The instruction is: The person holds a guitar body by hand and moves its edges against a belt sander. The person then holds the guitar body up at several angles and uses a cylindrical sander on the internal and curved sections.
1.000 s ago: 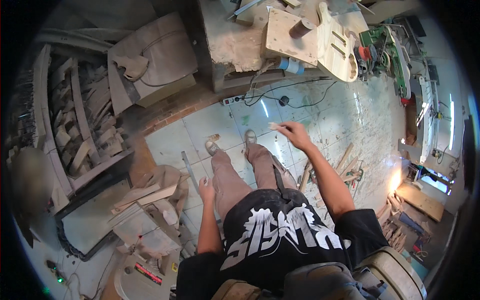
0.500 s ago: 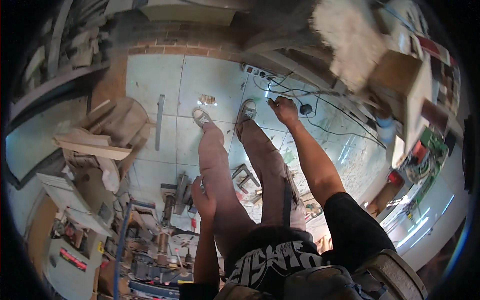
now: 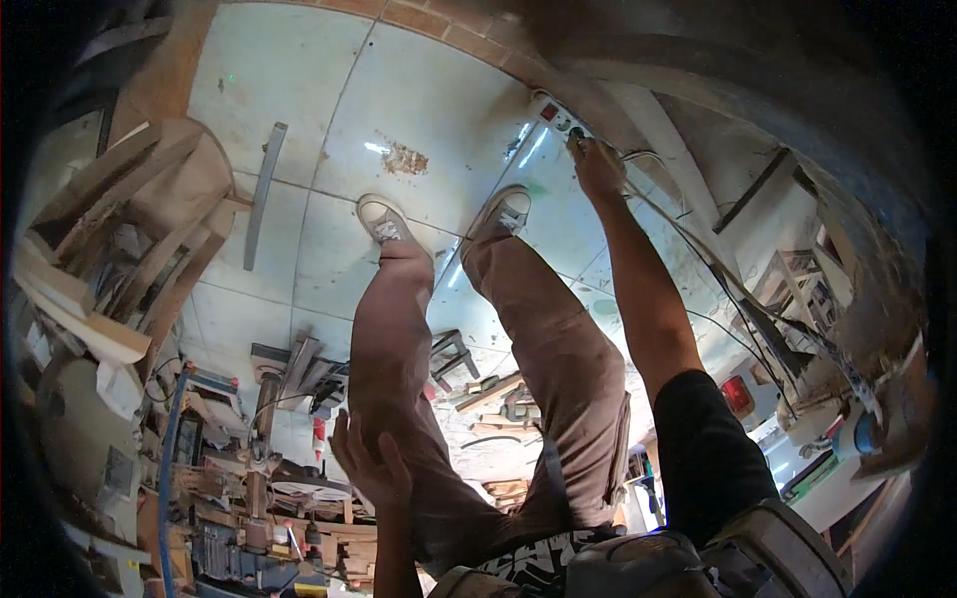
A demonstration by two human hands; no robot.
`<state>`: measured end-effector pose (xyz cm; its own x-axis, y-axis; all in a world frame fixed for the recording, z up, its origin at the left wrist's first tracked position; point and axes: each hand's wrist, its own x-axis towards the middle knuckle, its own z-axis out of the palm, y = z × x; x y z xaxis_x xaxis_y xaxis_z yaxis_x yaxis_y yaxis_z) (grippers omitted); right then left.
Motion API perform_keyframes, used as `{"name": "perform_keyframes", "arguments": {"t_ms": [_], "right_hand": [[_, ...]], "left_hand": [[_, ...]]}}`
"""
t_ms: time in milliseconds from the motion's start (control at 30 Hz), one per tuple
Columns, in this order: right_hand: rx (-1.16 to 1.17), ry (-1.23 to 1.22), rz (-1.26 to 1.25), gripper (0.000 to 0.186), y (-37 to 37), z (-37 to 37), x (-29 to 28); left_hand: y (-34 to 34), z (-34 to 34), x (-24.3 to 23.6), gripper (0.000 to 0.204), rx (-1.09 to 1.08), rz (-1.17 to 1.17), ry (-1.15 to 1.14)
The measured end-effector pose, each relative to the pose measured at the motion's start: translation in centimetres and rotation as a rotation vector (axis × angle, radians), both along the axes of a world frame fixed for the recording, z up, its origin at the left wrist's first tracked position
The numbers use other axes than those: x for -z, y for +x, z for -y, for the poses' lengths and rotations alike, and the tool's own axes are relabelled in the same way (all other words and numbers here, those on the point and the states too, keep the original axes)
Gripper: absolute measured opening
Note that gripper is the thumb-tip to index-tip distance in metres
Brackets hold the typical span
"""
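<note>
My right hand (image 3: pixel 598 169) is stretched out low to the far side, its fingers closed on a dark plug (image 3: pixel 576 134) at the power strip (image 3: pixel 551 112). The strip is white with a red switch, and lies on the floor against the brick edge. Whether the plug is fully seated in a socket is hidden by my fingers. Near my left thigh, my left hand (image 3: pixel 373 466) hangs with its fingers apart, holding nothing. Cables (image 3: pixel 688 237) run from beside my right hand toward the right.
A grey metal bar (image 3: pixel 264 196) lies on the tiles left of my shoes (image 3: pixel 384 217). Curved wooden pieces (image 3: pixel 150 214) stand at the left. Behind my legs are clamps (image 3: pixel 454 354), wood offcuts and tools. A dark wooden structure (image 3: pixel 688 75) overhangs the far right.
My right hand has moved from above the floor to the power strip. My left hand has come off my thigh and its fingers have spread. The view has leaned closer to the floor.
</note>
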<state>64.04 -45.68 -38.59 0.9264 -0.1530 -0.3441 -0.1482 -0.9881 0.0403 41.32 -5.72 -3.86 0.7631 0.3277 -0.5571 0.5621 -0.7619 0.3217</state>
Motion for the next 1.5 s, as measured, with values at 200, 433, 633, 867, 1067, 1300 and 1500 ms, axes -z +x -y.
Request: {"name": "perform_keyframes", "arguments": {"t_ms": [200,433,633,867,1067,1300,1500], "right_hand": [[0.080,0.070,-0.219,0.049,3.4,-0.5,2.2],[-0.051,-0.108,-0.373,0.043,4.9,1.1,5.2],[-0.070,-0.098,-0.332,0.031,4.4,-0.1,6.6],[-0.138,-0.187,-0.275,0.021,3.8,-3.0,7.3],[-0.476,0.001,-0.104,0.033,-0.5,-5.2,-0.3],[0.200,0.573,-0.249,0.038,-15.4,-6.9,-29.3],[0.768,0.728,-0.012,0.049,-21.4,1.3,-48.3]], "left_hand": [[0.3,-1.0,-0.1,0.042,-0.016,-0.072,0.051],[0.6,-1.5,0.2,0.043,-0.090,-0.149,0.042],[0.1,-1.5,-0.1,0.043,-0.112,-0.168,0.061],[0.2,-1.6,0.2,0.041,-0.067,-0.134,0.069],[2.2,-0.8,0.1,0.044,-0.021,0.031,0.005],[4.9,0.2,0.7,0.042,0.257,0.139,0.027],[8.1,-0.1,-1.6,0.042,0.360,0.140,-0.179]]}}
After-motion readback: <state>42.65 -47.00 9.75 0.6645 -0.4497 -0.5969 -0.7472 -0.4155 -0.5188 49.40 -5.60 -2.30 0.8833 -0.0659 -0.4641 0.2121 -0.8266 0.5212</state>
